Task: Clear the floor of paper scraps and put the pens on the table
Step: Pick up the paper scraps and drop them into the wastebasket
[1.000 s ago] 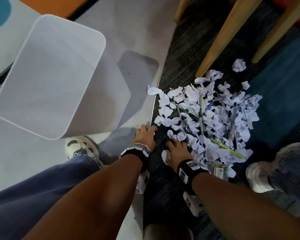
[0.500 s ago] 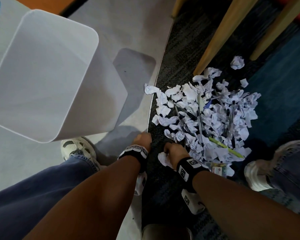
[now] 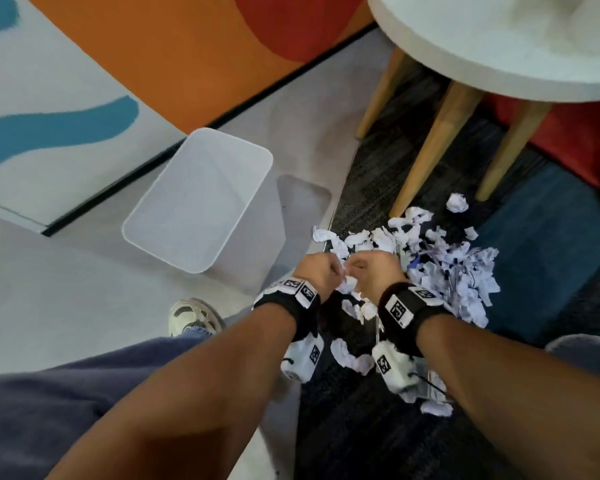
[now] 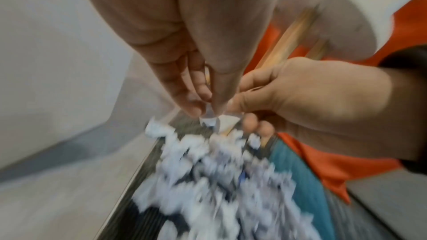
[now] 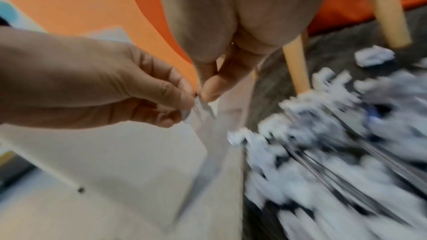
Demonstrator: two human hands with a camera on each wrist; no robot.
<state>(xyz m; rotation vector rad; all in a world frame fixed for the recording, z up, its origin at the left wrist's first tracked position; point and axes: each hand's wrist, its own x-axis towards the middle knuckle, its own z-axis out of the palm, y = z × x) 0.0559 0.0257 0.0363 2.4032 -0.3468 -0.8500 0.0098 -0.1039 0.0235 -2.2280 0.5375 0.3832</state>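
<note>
Both hands are raised above the near left edge of the pile of paper scraps (image 3: 440, 268), close together and almost touching. The left hand (image 3: 321, 271) and the right hand (image 3: 373, 271) each pinch a small white scrap (image 4: 209, 119) between thumb and fingertips; in the left wrist view the left fingers (image 4: 196, 87) press together on it, and in the right wrist view the right thumb and fingers (image 5: 215, 87) close on the same small bit, with the left hand's fingers pinched just beside it. Whether it is one scrap shared or two separate ones is not clear, since both wrist views are blurred.

The pile lies on the dark carpet (image 3: 361, 427), to the right of the hands and spreading toward the far right, with a few loose crumpled pieces nearer, between the two wrists. Several pens (image 3: 454, 271) lie mixed among the scraps, partly buried. One crumpled ball (image 3: 457, 203) sits apart at the far side, near a wooden leg (image 3: 430, 150).

A white bin (image 3: 198, 199) stands on the grey floor to the left of the pile, its mouth open upward. The round white tabletop (image 3: 499, 46) stands at the far right on wooden legs. A white shoe (image 3: 193, 317) shows at the near left.
</note>
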